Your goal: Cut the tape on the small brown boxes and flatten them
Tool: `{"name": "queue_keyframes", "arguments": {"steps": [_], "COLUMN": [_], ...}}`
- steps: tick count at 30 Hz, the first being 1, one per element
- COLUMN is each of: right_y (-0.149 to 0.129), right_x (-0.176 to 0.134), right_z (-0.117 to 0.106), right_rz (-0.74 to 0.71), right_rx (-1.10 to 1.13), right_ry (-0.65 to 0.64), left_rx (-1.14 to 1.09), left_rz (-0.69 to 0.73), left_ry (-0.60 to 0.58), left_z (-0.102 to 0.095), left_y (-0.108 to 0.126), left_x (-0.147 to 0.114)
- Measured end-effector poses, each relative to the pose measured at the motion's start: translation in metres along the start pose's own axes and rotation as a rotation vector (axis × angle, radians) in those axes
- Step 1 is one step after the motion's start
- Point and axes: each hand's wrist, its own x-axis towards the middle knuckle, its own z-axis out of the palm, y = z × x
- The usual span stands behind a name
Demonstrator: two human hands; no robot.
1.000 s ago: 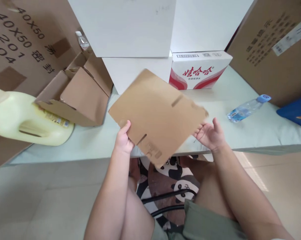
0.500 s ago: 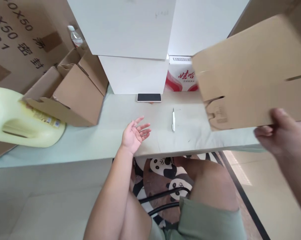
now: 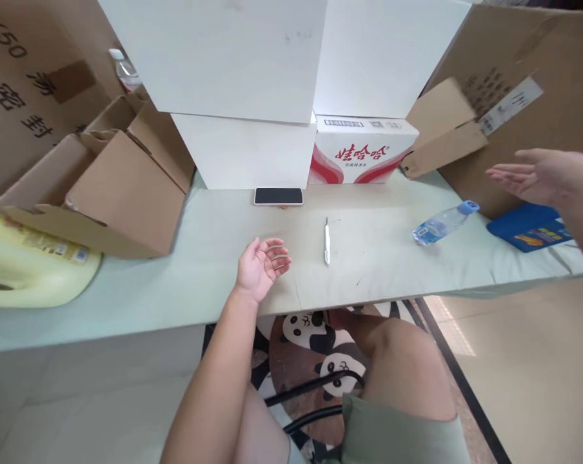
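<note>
My left hand (image 3: 262, 267) rests palm up over the front of the table, fingers loosely spread and holding nothing. To its right lies a slim white pen-like tool (image 3: 327, 241) with a thin dark tip. My right hand (image 3: 545, 177) is raised at the right, fingers stretched out and nothing in them. Below it are a blue container (image 3: 531, 227) and a tilted clear water bottle (image 3: 445, 223) with a blue cap. A folded piece of brown cardboard (image 3: 441, 129) leans at the back right, beside a white-and-red carton (image 3: 364, 151).
A phone (image 3: 278, 196) lies before the stacked white boxes (image 3: 247, 151). At the left stand an open cardboard box (image 3: 127, 193), a pale yellow jug (image 3: 44, 267) and a small bottle (image 3: 126, 72). A large carton (image 3: 538, 58) closes off the right. Pale cloth covers the table (image 3: 141, 296).
My right hand has let go of the flat cardboard and opened; cardboard now leans at the back right. The bottle and blue container have come into sight. My left hand is nearly unmoved.
</note>
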Motion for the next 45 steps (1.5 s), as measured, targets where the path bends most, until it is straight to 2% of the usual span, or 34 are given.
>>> {"name": "queue_keyframes", "arguments": {"steps": [2,3,4,6,9,11,13,15,16,18,21,24,28,30,32,34,36,37,38,40,41,43,45], "right_y": [-0.007,-0.010,-0.014,-0.023,-0.040,-0.057,-0.078,-0.105,-0.119,-0.149,-0.188,-0.205,-0.184,-0.162,-0.140,-0.117,-0.094,-0.081,-0.066,-0.035,-0.018,0.012,0.033], "right_x": [-0.029,-0.048,-0.067,-0.109,-0.173,-0.218,-0.267,-0.318,-0.343,-0.387,-0.431,-0.442,-0.418,-0.399,-0.379,-0.362,-0.348,-0.342,-0.336,-0.327,-0.324,-0.321,-0.323], "right_z": [0.016,0.024,0.033,0.056,0.104,0.144,0.185,0.221,0.236,0.261,0.290,0.320,0.349,0.346,0.324,0.286,0.238,0.215,0.193,0.158,0.147,0.137,0.140], "right_rz": [0.326,0.399,0.386,0.289,-0.024,-0.312,-0.640,-0.903,-1.018,-1.207,-1.358,-1.406,-1.451,-1.472,-1.482,-1.460,-1.436,-1.436,-1.417,-1.330,-1.256,-1.047,-0.852], "right_rx": [0.047,0.063,0.059,0.037,-0.194,-0.325,-0.317,-0.233,-0.188,-0.095,-0.139,-0.278,-0.283,-0.168,-0.047,0.057,0.151,0.198,0.221,0.262,0.290,0.338,0.330], "right_ry": [-0.043,-0.055,-0.097,-0.273,-0.677,-0.889,-1.054,-1.177,-1.205,-1.155,-1.047,-1.007,-0.938,-0.910,-0.878,-0.801,-0.705,-0.664,-0.621,-0.499,-0.479,-0.527,-0.548], "left_rx": [-0.007,-0.008,-0.010,-0.019,-0.060,-0.105,-0.167,-0.247,-0.282,-0.321,-0.298,-0.304,-0.339,-0.343,-0.319,-0.253,-0.132,-0.044,0.062,0.292,0.392,0.537,0.633], "left_rz": [-0.001,0.009,0.028,0.093,0.262,0.451,0.639,0.757,0.791,0.843,0.893,0.895,0.919,0.950,1.030,1.153,1.241,1.257,1.251,1.197,1.168,1.143,1.161], "left_ry": [0.007,0.011,0.017,0.056,0.215,0.376,0.518,0.620,0.654,0.689,0.701,0.713,0.718,0.785,0.883,0.965,0.988,0.950,0.865,0.580,0.422,0.187,0.109], "left_z": [0.003,0.004,0.004,0.001,-0.010,-0.021,-0.034,-0.047,-0.053,-0.061,-0.071,-0.081,-0.095,-0.103,-0.112,-0.119,-0.123,-0.123,-0.122,-0.115,-0.109,-0.097,-0.084], "left_y": [0.001,0.001,0.001,0.001,0.003,0.009,0.019,0.031,0.036,0.045,0.053,0.058,0.063,0.065,0.068,0.069,0.069,0.067,0.065,0.058,0.055,0.048,0.043], "left_x": [0.000,-0.001,-0.002,-0.004,-0.008,-0.012,-0.018,-0.026,-0.031,-0.039,-0.049,-0.054,-0.061,-0.065,-0.069,-0.073,-0.075,-0.075,-0.074,-0.067,-0.063,-0.054,-0.046]}}
